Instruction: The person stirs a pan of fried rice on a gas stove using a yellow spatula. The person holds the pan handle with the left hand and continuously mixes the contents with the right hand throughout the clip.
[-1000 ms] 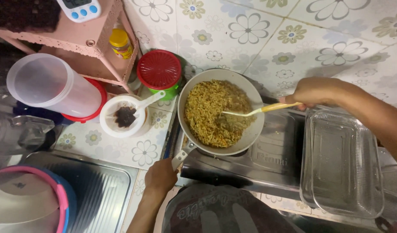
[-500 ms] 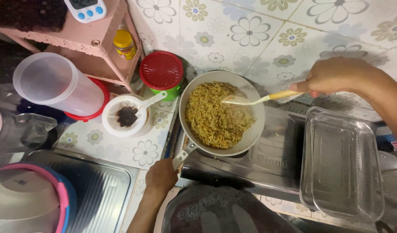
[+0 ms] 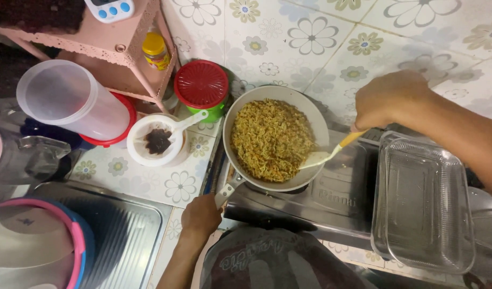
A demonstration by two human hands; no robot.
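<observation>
My left hand (image 3: 200,215) is nearest me, its grip closed around the end of the pan handle (image 3: 225,192), which slants up and away to the pan (image 3: 276,138) on the stove (image 3: 310,206). The pan is full of yellow-brown noodles (image 3: 270,139) nearly to its rim. Left of this grip the surface drops into a steel sink (image 3: 123,235) holding a pink-rimmed bowl (image 3: 37,241). Beyond it, a small white bowl (image 3: 155,141) with dark contents sits just beside the pan's left edge, leaving little room there. My right hand (image 3: 390,99) is farther off, its grip clamped on the yellow handle of a spatula (image 3: 331,152), whose pale blade rests inside the pan's right rim. Just below that grip an empty glass dish (image 3: 422,206) stands close to the pan. Farthest, a red-lidded jar (image 3: 201,85) meets the tiled wall (image 3: 331,37).
</observation>
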